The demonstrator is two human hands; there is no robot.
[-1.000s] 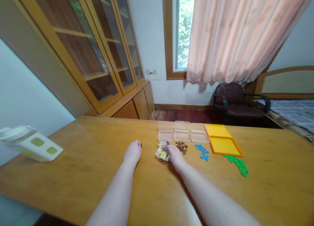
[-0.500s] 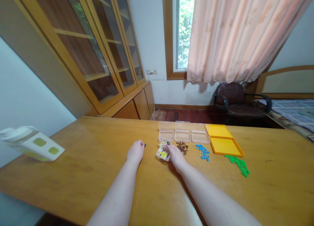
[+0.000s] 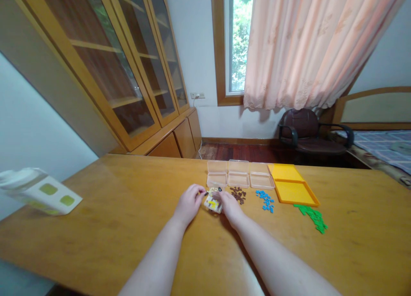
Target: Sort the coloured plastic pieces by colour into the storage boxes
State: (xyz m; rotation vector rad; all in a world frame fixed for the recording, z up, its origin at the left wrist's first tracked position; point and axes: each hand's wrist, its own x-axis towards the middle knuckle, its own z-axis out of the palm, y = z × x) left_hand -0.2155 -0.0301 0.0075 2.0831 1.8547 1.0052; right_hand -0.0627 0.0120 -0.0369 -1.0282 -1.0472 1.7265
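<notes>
My right hand (image 3: 230, 205) grips a small white block-like thing (image 3: 212, 204) with yellow parts, its fingers closed on the right side of it. Just left of that, my left hand (image 3: 190, 204) has its fingertips pinched together close to the white and yellow thing; what the pinch holds, if anything, is too small to make out. Behind my right hand lies a loose pile of small brown pieces (image 3: 238, 194). Pale yellowish bits (image 3: 213, 190) show at the back of the held thing, partly hidden by my fingers.
Clear plastic boxes (image 3: 238, 180) with raised lids line the table's far side, beside an open yellow box (image 3: 297, 193). Blue pieces (image 3: 265, 201) and green pieces (image 3: 313, 218) lie to the right. A white carton (image 3: 41, 191) stands far left on the wooden table (image 3: 105, 227).
My left hand has moved right and slightly forward, up to the white and yellow thing. My right hand keeps its grip in nearly the same spot.
</notes>
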